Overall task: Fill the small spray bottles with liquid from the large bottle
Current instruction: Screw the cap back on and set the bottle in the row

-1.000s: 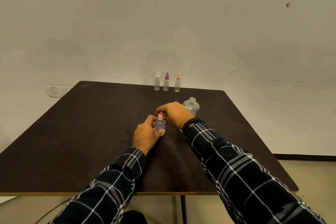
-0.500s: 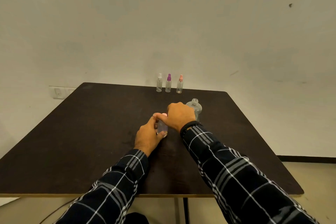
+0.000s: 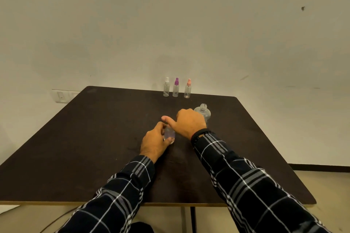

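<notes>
Hands meet near the middle of the dark tabletop (image 3: 94, 138), seen from the head camera. The left hand (image 3: 155, 142) is wrapped round a small bottle (image 3: 169, 133), clear and standing upright on the tabletop. The grip looks meant to steady it while its top is worked on. No spray top shows on this bottle.

The right hand (image 3: 189, 122) sits just above and to the right of it, with the thumb stretched out over the bottle's neck and the fingers curled away from the camera. Whether those fingers enclose the spray top or nothing at all cannot be told.

Just behind the right hand, toward the far right corner, stands the large bottle (image 3: 203, 112). It is upright with its neck open, close enough to be picked up and poured from without a long reach.

Along the far edge, against the wall, three more stand in a tidy row with tops on: a white-topped spray bottle (image 3: 166, 87), a purple-topped spray bottle (image 3: 176, 88) and a pink-topped spray bottle (image 3: 187, 89). They are well apart from the hands, probably parked out of the way. Their fill level is too small to read.

The step in hand appears to be opening or closing the held bottle.
</notes>
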